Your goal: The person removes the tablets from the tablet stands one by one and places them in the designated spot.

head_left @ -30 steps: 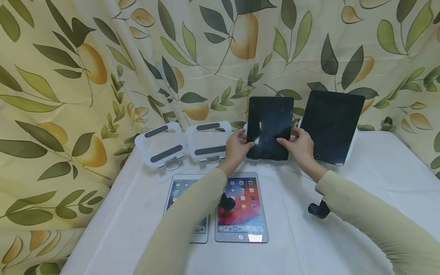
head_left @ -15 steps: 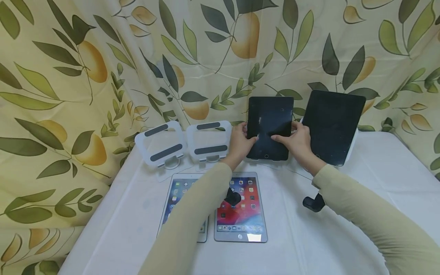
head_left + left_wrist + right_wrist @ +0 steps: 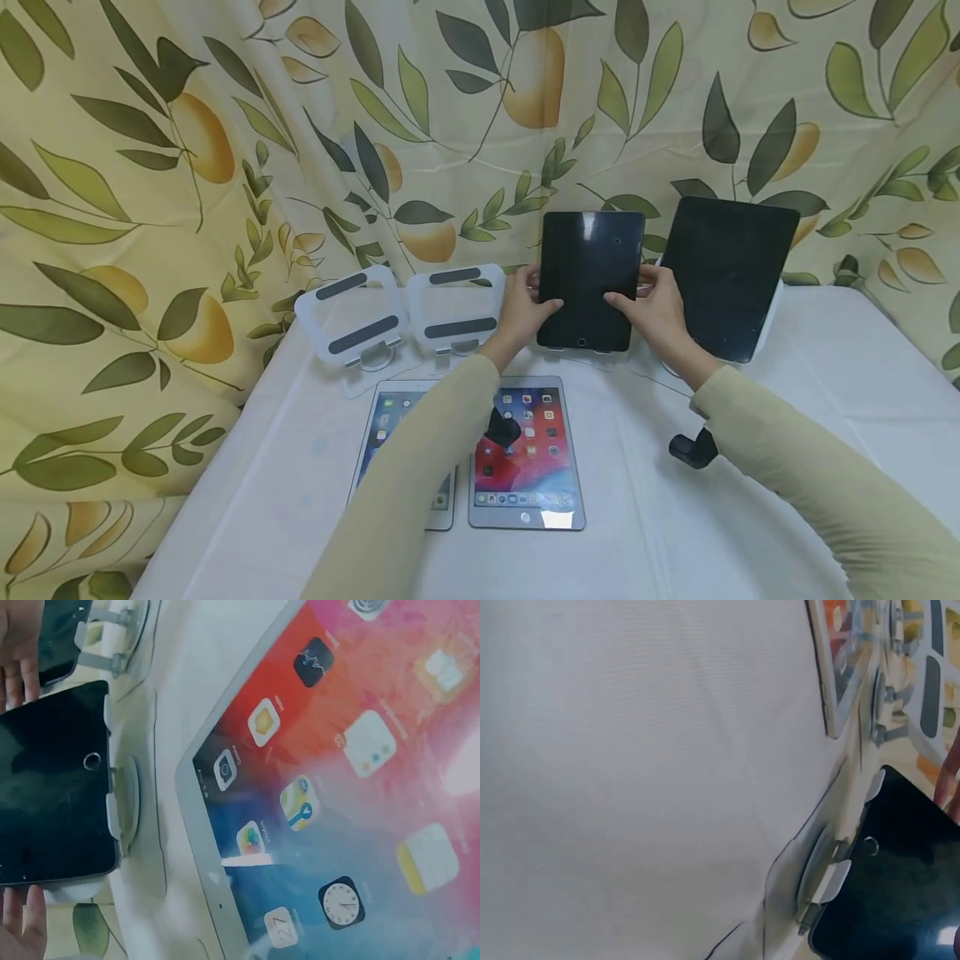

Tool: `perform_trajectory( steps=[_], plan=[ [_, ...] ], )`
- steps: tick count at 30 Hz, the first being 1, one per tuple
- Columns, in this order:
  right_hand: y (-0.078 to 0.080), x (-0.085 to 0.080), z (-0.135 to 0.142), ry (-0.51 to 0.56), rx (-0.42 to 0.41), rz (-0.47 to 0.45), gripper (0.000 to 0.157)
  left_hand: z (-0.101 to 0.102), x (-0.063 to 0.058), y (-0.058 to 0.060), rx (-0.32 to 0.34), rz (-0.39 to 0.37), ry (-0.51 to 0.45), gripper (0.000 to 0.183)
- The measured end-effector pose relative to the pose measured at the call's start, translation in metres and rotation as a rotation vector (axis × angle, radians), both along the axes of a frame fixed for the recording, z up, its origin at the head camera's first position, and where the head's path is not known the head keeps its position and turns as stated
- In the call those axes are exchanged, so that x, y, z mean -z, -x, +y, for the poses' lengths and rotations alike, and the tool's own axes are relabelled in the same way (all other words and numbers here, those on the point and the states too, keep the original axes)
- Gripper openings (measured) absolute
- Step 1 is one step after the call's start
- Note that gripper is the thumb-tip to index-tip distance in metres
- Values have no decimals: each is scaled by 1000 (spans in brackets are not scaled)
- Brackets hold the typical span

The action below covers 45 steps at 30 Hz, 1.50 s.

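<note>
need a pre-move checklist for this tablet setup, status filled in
1. Lower clips at held tablet: ok, its bottom edge meets both.
2. Seating at its back: cannot tell, hidden.
3. Tablet released: not ok, left hand and right hand both grip it.
4. Other dark tablet on its stand: ok.
5. Two left stands ready: ok, pads uncovered.
6. Left lit tablet unobstructed in head view: not ok, left sleeve covers part.
</note>
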State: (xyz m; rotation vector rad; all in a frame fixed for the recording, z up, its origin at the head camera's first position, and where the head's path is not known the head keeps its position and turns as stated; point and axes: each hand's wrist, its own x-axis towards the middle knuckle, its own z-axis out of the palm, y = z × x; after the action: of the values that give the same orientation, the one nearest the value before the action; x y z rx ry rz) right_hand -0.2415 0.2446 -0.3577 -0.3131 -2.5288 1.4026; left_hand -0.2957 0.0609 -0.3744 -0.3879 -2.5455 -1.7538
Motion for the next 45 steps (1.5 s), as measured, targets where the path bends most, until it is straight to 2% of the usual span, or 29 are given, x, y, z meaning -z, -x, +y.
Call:
perform_trajectory(
  steps=[3,6,11,18,21,27,32,39,45],
  plan=[
    [-2,2,4,-2,-29,23,74,-1,2,0,3,-5,-60,59],
    [-4,4,7,-52,-48,44,73,-3,3,-1,-5,-9,-85,56],
    [-5,4,12,-131,-31,76,61,-2,3,-3,-26,16,-65,51],
    [-6,1,15,-113,-41,115,56,1,-1,-5,-118,62,-35,39],
    [-8,-2,14,-111,-55,128,56,-1,-3,-4,-131,81,-22,37],
    [-14,-13,11,-118,-80,131,55,-12,-10,-3,-96,126,48,34],
    [-16,-15,9,-114,-102,118,56,-19,-15,-5,-103,165,126,31],
    [-20,-19,13,-80,-76,102,59,-18,-17,-6,-11,149,4,33],
    [-27,-24,17,-63,-82,88,60,-17,-19,-11,36,126,-16,34]
  ],
)
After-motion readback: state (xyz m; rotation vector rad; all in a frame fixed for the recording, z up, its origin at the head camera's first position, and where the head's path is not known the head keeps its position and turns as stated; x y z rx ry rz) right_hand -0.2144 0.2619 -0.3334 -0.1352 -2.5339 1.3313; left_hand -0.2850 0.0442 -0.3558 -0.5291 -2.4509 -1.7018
